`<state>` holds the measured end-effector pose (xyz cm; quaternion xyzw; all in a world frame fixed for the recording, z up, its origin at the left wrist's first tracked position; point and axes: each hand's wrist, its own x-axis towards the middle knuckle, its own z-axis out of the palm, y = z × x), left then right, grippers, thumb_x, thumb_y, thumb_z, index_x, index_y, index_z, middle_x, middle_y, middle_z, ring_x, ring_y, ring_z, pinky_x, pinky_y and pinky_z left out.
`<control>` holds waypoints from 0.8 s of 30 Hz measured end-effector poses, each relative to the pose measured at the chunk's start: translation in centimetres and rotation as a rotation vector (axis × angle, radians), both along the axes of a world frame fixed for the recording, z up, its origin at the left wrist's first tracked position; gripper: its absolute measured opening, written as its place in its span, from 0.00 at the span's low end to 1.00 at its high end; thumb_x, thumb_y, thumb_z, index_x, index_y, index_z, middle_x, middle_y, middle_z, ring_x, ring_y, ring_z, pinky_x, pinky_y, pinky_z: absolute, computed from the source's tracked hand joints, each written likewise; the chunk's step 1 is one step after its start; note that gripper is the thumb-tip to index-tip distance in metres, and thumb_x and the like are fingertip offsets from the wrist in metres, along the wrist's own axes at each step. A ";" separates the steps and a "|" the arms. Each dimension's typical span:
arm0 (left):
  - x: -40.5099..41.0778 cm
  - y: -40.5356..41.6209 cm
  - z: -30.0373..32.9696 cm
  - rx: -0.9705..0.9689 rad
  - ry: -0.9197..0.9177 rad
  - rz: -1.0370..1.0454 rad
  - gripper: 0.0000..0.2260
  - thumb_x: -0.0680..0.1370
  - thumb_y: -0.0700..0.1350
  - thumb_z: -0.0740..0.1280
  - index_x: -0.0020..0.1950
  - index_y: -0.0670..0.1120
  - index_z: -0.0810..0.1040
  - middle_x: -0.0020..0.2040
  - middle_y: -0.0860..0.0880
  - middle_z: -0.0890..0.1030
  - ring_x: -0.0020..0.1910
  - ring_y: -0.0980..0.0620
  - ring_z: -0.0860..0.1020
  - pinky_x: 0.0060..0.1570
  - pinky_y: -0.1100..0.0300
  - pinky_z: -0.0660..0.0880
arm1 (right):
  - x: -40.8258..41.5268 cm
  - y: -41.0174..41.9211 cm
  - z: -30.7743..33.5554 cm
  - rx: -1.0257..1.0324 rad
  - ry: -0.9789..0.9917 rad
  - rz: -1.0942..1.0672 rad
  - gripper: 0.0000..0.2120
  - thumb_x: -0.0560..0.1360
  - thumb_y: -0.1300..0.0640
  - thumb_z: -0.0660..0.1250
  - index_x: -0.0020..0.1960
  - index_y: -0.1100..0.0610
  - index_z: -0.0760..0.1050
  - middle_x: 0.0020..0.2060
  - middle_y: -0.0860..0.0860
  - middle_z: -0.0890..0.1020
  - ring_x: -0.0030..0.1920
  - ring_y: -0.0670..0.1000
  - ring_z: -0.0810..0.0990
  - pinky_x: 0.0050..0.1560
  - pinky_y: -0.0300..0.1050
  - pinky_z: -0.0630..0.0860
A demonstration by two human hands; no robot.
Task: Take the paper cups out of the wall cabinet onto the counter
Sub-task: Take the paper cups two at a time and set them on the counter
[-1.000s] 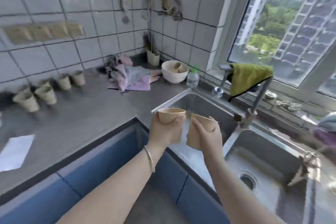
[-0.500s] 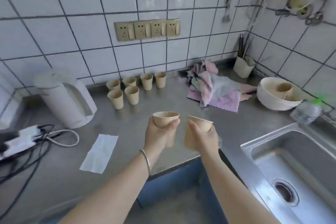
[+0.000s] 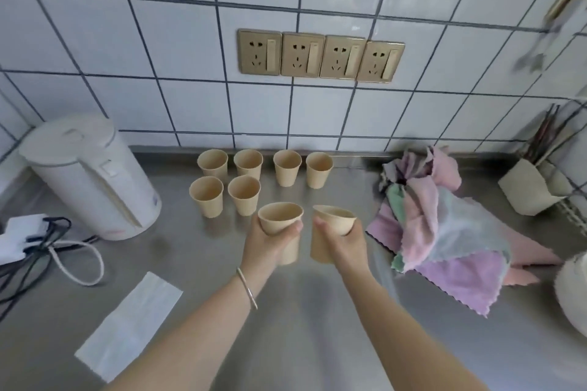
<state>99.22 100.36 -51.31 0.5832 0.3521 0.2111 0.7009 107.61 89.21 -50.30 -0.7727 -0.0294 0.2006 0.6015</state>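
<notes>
paper cups, one clamped in my left hand (image 3: pixel 270 241) and one in my right hand (image 3: pixel 344 243), hang over the steel counter (image 3: pixel 317 311), just in front of six cups (image 3: pixel 244 198) standing near the wall. i'd set both upright to the right of the front pair, filling that row, gently, since the right cup (image 3: pixel 332 230) tilts.

Bare counter (image 3: pixel 333 311) lies open ahead; six cups (image 3: pixel 247 181) block the back, kettle (image 3: pixel 92 178) left, cloths (image 3: pixel 444 232) right.
</notes>
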 end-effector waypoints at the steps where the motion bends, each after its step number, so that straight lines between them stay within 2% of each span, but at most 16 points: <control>1: 0.8 0.3 -0.4 0.007 0.005 0.018 0.30 0.57 0.54 0.77 0.56 0.49 0.74 0.52 0.49 0.83 0.50 0.52 0.81 0.51 0.60 0.76 | 1.1 0.4 -0.3 -0.011 -0.007 0.016 0.23 0.63 0.45 0.75 0.54 0.52 0.74 0.46 0.46 0.82 0.47 0.46 0.81 0.43 0.38 0.74; 5: 3.8 1.5 -2.7 0.041 0.023 0.106 0.23 0.65 0.39 0.78 0.56 0.47 0.74 0.50 0.52 0.81 0.47 0.58 0.80 0.46 0.69 0.75 | 4.3 1.7 -1.7 -0.071 -0.021 0.073 0.22 0.65 0.54 0.77 0.53 0.50 0.69 0.44 0.43 0.78 0.45 0.44 0.78 0.40 0.34 0.71; 7: 5.3 2.1 -3.9 0.096 0.040 0.104 0.24 0.64 0.38 0.79 0.55 0.48 0.75 0.49 0.55 0.82 0.44 0.65 0.80 0.44 0.74 0.74 | 5.8 2.5 -2.7 -0.102 -0.031 0.092 0.24 0.64 0.55 0.77 0.54 0.50 0.68 0.47 0.44 0.78 0.47 0.46 0.78 0.44 0.37 0.71; 9: 6.6 2.7 -5.1 0.157 0.068 0.101 0.24 0.63 0.39 0.79 0.52 0.54 0.74 0.48 0.57 0.81 0.45 0.65 0.79 0.44 0.76 0.73 | 7.3 3.4 -3.8 -0.124 -0.047 0.102 0.26 0.63 0.54 0.77 0.56 0.50 0.68 0.48 0.45 0.79 0.50 0.48 0.78 0.48 0.40 0.71; 12: 8.3 3.9 -7.1 0.216 0.110 0.113 0.25 0.61 0.42 0.80 0.51 0.57 0.72 0.51 0.52 0.81 0.50 0.55 0.80 0.50 0.66 0.74 | 9.1 4.7 -5.3 -0.141 -0.044 0.107 0.28 0.64 0.55 0.77 0.56 0.47 0.65 0.45 0.41 0.77 0.49 0.48 0.77 0.49 0.41 0.71; 15: 9.8 5.2 -8.7 0.251 0.133 0.124 0.28 0.60 0.44 0.80 0.56 0.52 0.72 0.53 0.50 0.81 0.53 0.50 0.80 0.56 0.56 0.75 | 10.1 5.7 -6.6 -0.146 -0.047 0.104 0.28 0.63 0.55 0.77 0.56 0.45 0.65 0.45 0.40 0.77 0.50 0.48 0.78 0.49 0.42 0.73; 19: 11.2 6.4 -10.1 0.260 0.136 0.155 0.30 0.60 0.41 0.80 0.58 0.50 0.71 0.53 0.49 0.80 0.54 0.49 0.79 0.57 0.56 0.74 | 11.1 6.5 -7.9 -0.130 -0.031 0.080 0.29 0.63 0.57 0.77 0.57 0.46 0.66 0.45 0.40 0.77 0.49 0.48 0.77 0.48 0.40 0.71; 24: 11.9 6.9 -10.9 0.259 0.111 0.195 0.29 0.60 0.38 0.80 0.53 0.57 0.70 0.52 0.52 0.79 0.52 0.50 0.79 0.57 0.54 0.75 | 11.6 6.9 -8.9 -0.129 -0.014 0.062 0.30 0.63 0.57 0.77 0.59 0.47 0.66 0.48 0.44 0.78 0.50 0.49 0.77 0.49 0.41 0.71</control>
